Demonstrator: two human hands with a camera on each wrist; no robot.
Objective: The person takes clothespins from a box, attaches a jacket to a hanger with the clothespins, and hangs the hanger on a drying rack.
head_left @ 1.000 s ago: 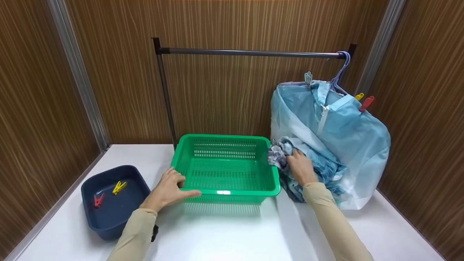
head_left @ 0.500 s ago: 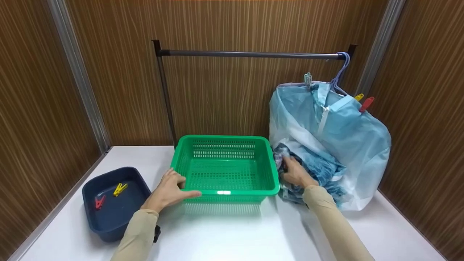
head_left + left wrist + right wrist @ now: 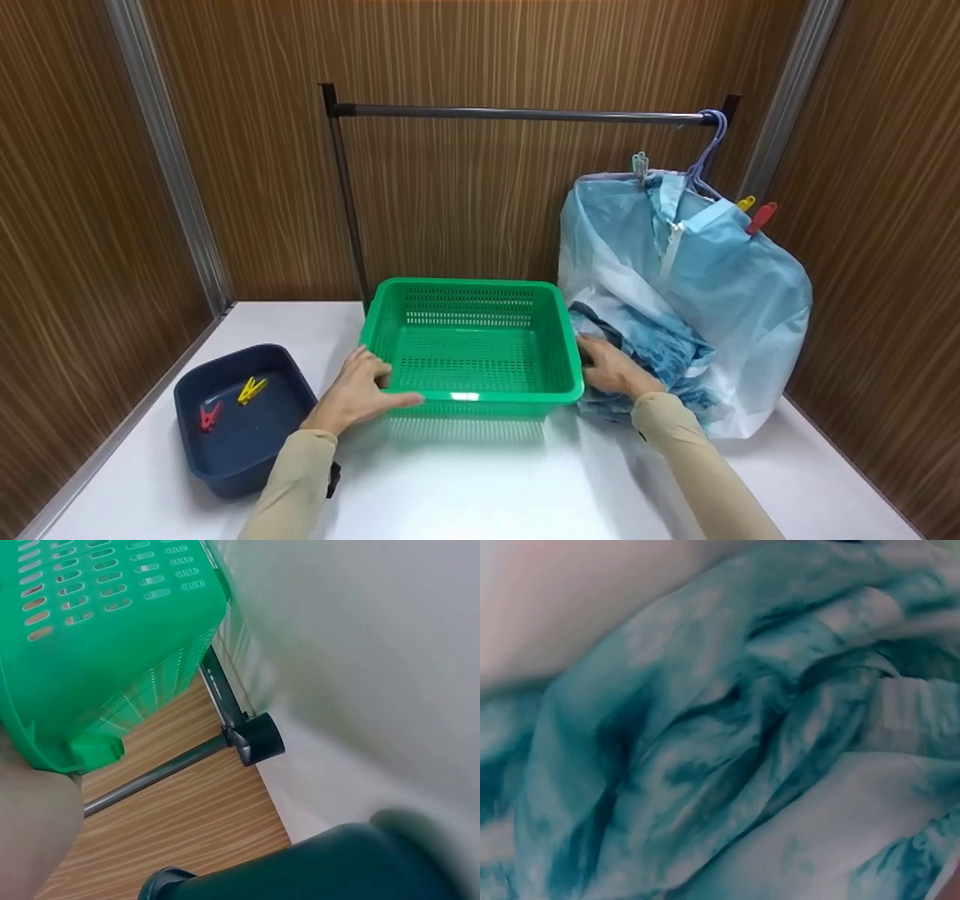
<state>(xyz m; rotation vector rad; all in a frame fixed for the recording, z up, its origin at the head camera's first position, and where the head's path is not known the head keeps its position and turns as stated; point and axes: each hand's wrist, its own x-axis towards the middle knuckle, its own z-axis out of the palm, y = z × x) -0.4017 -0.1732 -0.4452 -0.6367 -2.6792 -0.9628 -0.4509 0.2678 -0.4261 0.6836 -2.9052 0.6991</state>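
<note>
A green perforated basket [image 3: 465, 360] stands on the white table in the head view. My left hand [image 3: 356, 386] grips its front left corner, fingers over the left rim and thumb along the front. In the left wrist view the basket's side wall [image 3: 82, 637] rises above that hand. My right hand [image 3: 611, 367] is at the basket's right side, fingertips right at the rim beside a crumpled blue tie-dye cloth [image 3: 656, 341]. Whether it grips anything I cannot tell. Folds of the teal and white cloth [image 3: 682, 765] fill the right wrist view.
Behind stands a dark metal clothes rack [image 3: 517, 114]. At its right end hangs a blue-white translucent jacket [image 3: 735, 300] on a purple hanger [image 3: 705, 154], with clothespins clipped on. At left, a navy tub [image 3: 240, 450] holds a yellow clothespin [image 3: 251, 390] and a red clothespin [image 3: 210, 416].
My right hand has moved down and left from the crumpled cloth to the basket's right rim. The grey-purple bunched cloth is out of sight now. My left hand stays at the basket corner.
</note>
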